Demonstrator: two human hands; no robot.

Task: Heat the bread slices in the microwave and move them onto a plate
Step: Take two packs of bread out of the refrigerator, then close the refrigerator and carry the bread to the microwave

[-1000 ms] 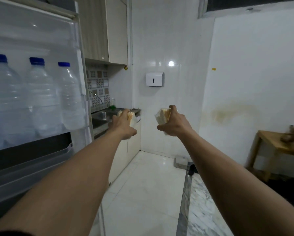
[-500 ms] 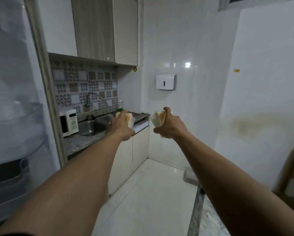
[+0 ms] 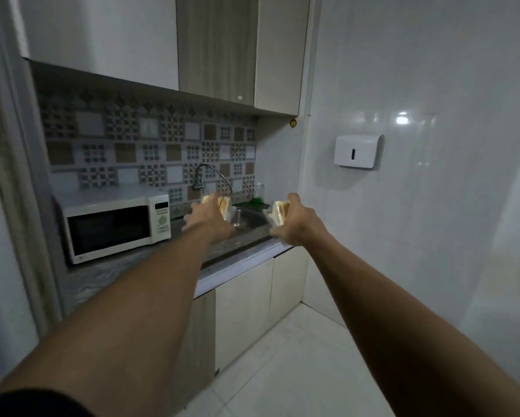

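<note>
Bread slices fill both hands, held out at arm's length in front of the kitchen table [image 3: 138, 266]. Left hand [image 3: 208, 219] has its fingers wrapped round one stack of bread [image 3: 222, 205], which shows pale with a tan crust edge just past the knuckles. Right hand [image 3: 295, 222] has its fingers closed round a second stack of bread [image 3: 278, 211], seemingly in a thin clear wrap, though blur makes that hard to confirm. The two hands are apart, level with each other, and both appear in front of the steel sink [image 3: 246, 219] set into the table.

To the left, on the far part of the table, stands a white microwave [image 3: 114, 225] with its dark-windowed door shut and its control panel on the right side. The left hand is near that panel but not touching it. A curved tap [image 3: 210, 173] rises behind the sink against patterned wall tiles [image 3: 150, 152], with a small bottle [image 3: 259, 191] at the far right corner of the table. Upper cabinets [image 3: 216, 46] hang above, and lower cabinet doors [image 3: 246, 305] sit under the table edge. On the white wall to the right is a white dispenser [image 3: 358, 151]. The floor [image 3: 298, 371] is pale tile.
</note>
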